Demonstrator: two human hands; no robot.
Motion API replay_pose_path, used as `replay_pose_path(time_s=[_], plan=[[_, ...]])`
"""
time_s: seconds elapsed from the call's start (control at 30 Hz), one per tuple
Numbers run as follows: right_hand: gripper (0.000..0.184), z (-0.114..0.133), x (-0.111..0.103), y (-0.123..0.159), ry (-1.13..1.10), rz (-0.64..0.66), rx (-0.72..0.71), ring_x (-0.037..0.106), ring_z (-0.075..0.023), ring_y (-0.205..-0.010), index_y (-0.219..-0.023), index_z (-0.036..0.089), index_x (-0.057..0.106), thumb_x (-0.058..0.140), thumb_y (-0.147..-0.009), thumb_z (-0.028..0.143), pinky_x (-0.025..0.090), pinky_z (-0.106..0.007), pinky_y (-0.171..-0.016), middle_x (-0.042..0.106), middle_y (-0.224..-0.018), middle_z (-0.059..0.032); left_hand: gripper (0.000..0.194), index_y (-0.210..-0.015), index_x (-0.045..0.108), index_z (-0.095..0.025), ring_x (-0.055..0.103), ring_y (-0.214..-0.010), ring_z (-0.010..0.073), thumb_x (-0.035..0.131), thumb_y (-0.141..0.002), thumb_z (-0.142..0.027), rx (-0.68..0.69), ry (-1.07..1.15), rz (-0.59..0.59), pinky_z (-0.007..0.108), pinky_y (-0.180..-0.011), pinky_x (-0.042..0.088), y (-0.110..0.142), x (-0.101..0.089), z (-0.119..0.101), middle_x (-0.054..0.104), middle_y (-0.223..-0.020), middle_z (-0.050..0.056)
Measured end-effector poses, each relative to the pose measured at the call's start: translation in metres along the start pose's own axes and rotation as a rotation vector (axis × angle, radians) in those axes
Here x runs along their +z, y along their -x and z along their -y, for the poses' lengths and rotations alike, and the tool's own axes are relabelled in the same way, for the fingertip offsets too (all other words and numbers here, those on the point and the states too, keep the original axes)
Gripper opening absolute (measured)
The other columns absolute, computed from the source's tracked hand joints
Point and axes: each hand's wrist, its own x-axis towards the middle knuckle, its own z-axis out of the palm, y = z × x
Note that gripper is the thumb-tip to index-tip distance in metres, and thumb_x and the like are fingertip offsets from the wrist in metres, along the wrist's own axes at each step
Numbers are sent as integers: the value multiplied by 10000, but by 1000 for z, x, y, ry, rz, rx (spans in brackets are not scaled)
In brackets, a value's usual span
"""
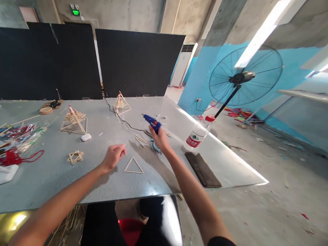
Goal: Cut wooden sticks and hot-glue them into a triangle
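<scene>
On a grey worktop (105,188), a stick star (80,155) lies at left, toward the near edge. Next, the left hand (115,157) has its grip loosely curled; whether it holds anything, I cannot tell. Just right of it, near the near edge, a stick triangle (134,172) lies flat, base roughly along that edge, apex toward the far edge; the left hand is the nearer one. Farther right and beyond, the right hand (158,134) has its grip wrapped round a glue gun (151,121), nozzle pointing left and toward the far edge, away from the triangle.
</scene>
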Motion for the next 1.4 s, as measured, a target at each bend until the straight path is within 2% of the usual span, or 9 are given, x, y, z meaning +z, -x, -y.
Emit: replay_pose_path(time_s=[0.13,0.2,0.3,0.4,0.57,0.8,1.03,1.27,1.4], plan=[[411,-28,26,32,112,-73,-45,554,-213,-656,-1114,205,574,497,-948,572,453,-338,-637,622,-755,-30,728,-867,656,-147,399,-389,105,286,-922,-772,-271,225,398,241,-411,279,-12,57,-45,514,-505,-21],[420,-37,37,42,148,-88,-79,602,-225,-737,-1232,199,557,479,-976,522,492,-364,-700,669,-888,-69,767,-949,651,-139,453,-407,110,302,-889,-819,-344,316,495,228,-395,256,-17,83,-59,583,-575,10],[391,-47,43,49,191,-80,-141,642,-207,-926,-1288,198,572,531,-1001,460,546,-393,-841,663,-1139,-99,702,-977,596,-159,322,-377,69,335,-890,-805,-364,438,454,208,-396,206,-24,108,-64,452,-543,-65],[384,-55,42,50,220,-66,-194,631,-211,-1073,-1302,189,579,588,-995,419,548,-436,-941,613,-1276,-100,581,-922,539,-185,199,-369,56,401,-907,-749,-360,522,380,204,-390,152,-27,116,-57,311,-517,-110],[412,-58,45,50,238,-76,-241,625,-264,-1122,-1357,192,542,486,-966,308,513,-458,-986,645,-1249,-127,483,-886,492,-204,183,-381,60,475,-908,-686,-347,595,284,197,-393,133,-23,118,-52,272,-513,-117],[514,-52,38,54,193,-113,-298,596,-264,-1170,-1365,205,530,438,-862,259,468,-446,-1037,646,-1277,-116,467,-859,443,-222,153,-391,67,421,-918,-685,-344,607,301,202,-402,138,-17,123,-59,237,-505,-121],[449,-40,39,57,146,-176,-206,639,-252,-990,-1285,175,548,497,-904,407,508,-407,-904,680,-1107,-115,603,-918,600,-169,261,-400,90,343,-928,-715,-264,396,421,231,-416,206,-21,98,-55,386,-509,-66],[457,-8,13,45,116,-169,-118,576,-188,-697,-1176,194,530,596,-890,544,471,-320,-684,630,-807,-11,590,-997,665,-159,401,-527,127,280,-1007,-606,-46,2,108,251,-563,348,-20,14,-14,413,-559,-46],[476,-1,-16,36,81,-56,-96,521,-144,-587,-1097,221,540,730,-793,534,439,-276,-589,580,-703,42,490,-1041,666,-164,456,-560,126,296,-1044,-484,72,-247,85,257,-611,385,-2,-17,9,494,-606,-36]])
